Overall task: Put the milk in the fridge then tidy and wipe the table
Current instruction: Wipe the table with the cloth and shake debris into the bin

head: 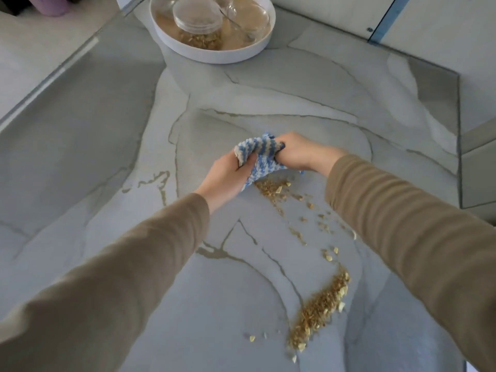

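**Wiping step, view from the head camera.** Gripping a bunched blue-and-white cloth (pixel 259 155) at both ends: left hand (pixel 224 174) curling round the nearer end, right hand (pixel 294 154) closing its fingers over the farther end. Holding the cloth mid-table, with its lower fold trailing onto the marbled table (pixel 107 135) just beside a small scatter of crumbs (pixel 271 189). Leaving a longer heap of crumbs (pixel 319 312) nearer the body, with loose flakes strewn between. Showing no milk anywhere in view; showing a white tray (pixel 214 56) with a lidded jar (pixel 198 25) at the far end, well apart from the spill.

For doing this step well, probably:
- Spreading the bunched cloth into a broad flat pad before sweeping.
- Drawing it toward the body in one slow stroke, herding the small scatter and stray flakes into the long heap.
- Pressing lightly, so as not to flick dry flakes outward.
- Folding the cloth round the gathered heap for lifting away.
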A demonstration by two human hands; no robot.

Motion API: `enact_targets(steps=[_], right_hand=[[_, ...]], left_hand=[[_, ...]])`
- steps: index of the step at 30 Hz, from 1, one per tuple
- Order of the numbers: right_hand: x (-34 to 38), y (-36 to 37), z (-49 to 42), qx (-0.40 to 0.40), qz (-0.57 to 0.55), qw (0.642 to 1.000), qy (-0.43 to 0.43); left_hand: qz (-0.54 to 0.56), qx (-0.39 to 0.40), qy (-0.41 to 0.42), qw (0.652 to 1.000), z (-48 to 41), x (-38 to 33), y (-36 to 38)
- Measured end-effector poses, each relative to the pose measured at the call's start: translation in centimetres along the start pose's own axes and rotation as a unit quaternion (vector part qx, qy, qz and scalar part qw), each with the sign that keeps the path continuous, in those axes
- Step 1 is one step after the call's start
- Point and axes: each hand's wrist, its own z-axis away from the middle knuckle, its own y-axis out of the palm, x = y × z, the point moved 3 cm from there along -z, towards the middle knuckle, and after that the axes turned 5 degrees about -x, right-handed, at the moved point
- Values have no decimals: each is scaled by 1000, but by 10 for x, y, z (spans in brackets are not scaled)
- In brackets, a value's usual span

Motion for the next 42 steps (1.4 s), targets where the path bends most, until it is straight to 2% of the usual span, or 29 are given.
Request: enact_targets(steps=[12, 22, 24, 30, 35, 38, 42], right_hand=[[-90, 11, 110, 10, -21, 997, 80], [-117, 26, 209, 43, -22, 996, 77], [-120, 19, 220, 17, -66, 994, 82], [-116, -37, 226, -135, -152, 979, 31], [-130, -57, 210, -226, -153, 961, 36], [-147, -45, 195, -230, -104, 966, 56], [-167, -14, 185, -153, -52, 983, 93]], left_hand=[[-64, 134, 32, 988, 78, -39, 74], [-43, 230, 17, 972, 149, -46, 109], [-51, 224, 40, 972, 152, -56, 107], [17, 140, 147, 979, 135, -116, 84], [16, 137, 226, 964, 100, -139, 97], [-36, 161, 238, 957, 81, -127, 117], [-102, 220, 196, 950, 77, -102, 140]])
